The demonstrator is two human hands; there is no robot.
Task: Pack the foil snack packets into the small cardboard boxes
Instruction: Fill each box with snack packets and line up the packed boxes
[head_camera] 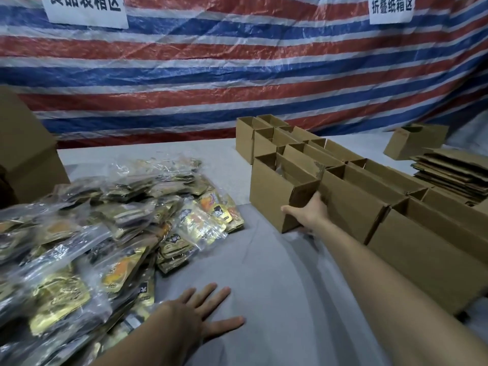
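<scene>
The left hand (203,310) lies nearest, fingers spread flat on the grey cloth (277,273) and holding nothing.

The cloth covers the whole table. On its left side, just beside that hand, is the biggest mass: a loose heap of foil snack packets (105,220), many bundled in clear bags. On the right, a long row of small cardboard boxes (396,207) stands with tops open. Those whose insides show look empty. Behind them is a stack of flattened boxes (449,167), not yet folded.

The front box (272,186) stands at the left end of the row, near the heap. The right hand (306,211) grips its near end, thumb along the lower edge. Something dim shows inside, but it cannot be told whether that is a packet.

By the look of it, packing has barely begun: nearly all the packets are unpacked and the boxes wait to be filled.
</scene>
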